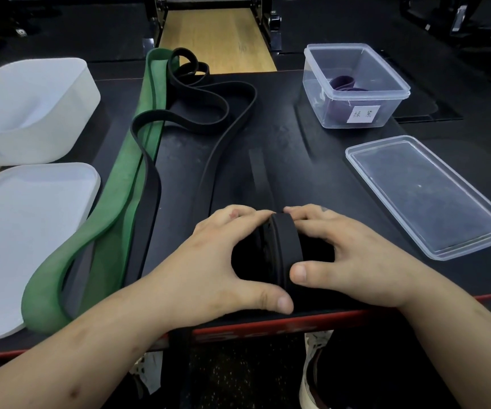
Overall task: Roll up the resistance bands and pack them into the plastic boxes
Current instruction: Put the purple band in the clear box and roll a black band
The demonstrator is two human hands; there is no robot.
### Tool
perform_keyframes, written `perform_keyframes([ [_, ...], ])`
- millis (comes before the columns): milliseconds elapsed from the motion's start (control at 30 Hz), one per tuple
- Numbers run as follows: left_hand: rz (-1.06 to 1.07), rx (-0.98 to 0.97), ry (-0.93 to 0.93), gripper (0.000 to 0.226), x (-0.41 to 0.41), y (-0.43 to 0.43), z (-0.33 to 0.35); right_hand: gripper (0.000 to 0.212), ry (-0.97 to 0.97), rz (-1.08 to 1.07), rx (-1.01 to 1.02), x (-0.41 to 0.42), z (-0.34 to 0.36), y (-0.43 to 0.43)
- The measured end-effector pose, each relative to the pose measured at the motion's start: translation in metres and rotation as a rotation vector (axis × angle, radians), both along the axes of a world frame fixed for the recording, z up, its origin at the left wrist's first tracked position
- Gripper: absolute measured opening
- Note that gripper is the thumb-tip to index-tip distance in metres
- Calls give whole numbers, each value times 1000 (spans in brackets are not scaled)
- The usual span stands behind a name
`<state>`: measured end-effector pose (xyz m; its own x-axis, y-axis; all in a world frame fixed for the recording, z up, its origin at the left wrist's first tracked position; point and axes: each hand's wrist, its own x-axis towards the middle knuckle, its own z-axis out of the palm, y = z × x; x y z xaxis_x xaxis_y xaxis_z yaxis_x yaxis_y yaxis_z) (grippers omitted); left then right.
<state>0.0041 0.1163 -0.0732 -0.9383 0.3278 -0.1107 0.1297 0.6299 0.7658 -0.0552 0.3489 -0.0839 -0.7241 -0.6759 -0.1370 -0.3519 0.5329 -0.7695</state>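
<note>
The left hand [217,261] is curled round the left face of a black roll [282,249], with the thumb at its near edge and the other digits hooked over its far edge. The right hand [353,261] is clamped on the opposite face in the same way, its thumb pressed against the outer wrap. The roll is held upright on its edge between the two hands, on the black table [312,160], close to the table's red near border.

From the far side of the roll, the unrolled length of the black band [209,178] is led away from the hands and is laid in several loose loops beyond and to the left of the left hand. A green band [120,184] is stretched out just left of the left hand, from the near border towards the far side of the table, and is crossed partway along by a loop of the black band.

Further left of the left hand a frosted lid [29,237] is laid flat, and a frosted box [29,110] is set beyond it, open at the top. To the right of the right hand a clear lid [427,196] is laid flat. Well beyond the right hand a clear box [356,84] is stood open, with a purple band [343,82] coiled inside and a white label [363,114] stuck on its near wall.
</note>
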Motion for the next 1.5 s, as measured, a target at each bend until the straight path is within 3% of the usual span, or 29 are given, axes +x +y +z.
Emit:
perform_keyframes([
  [267,39,-11,12,95,-2,-1,-9,91,0,26,6,-2,-4,0],
  [433,64,-4,24,86,-3,-2,-10,96,-11,29,-23,-3,1,1],
  [633,71,-11,3,103,-4,-3,-14,113,-14,88,-12,-1,6,6],
  [833,46,-8,-28,104,-2,-2,-14,107,5,144,-11,2,10,7],
  [1033,20,-10,-37,72,0,1,-6,92,60,116,6,6,8,2],
  [1233,-11,-80,-35,100,2,1,-3,83,103,91,19,7,11,0],
  [1500,29,-104,-46,107,2,5,-3,79,146,77,31,6,13,5],
])
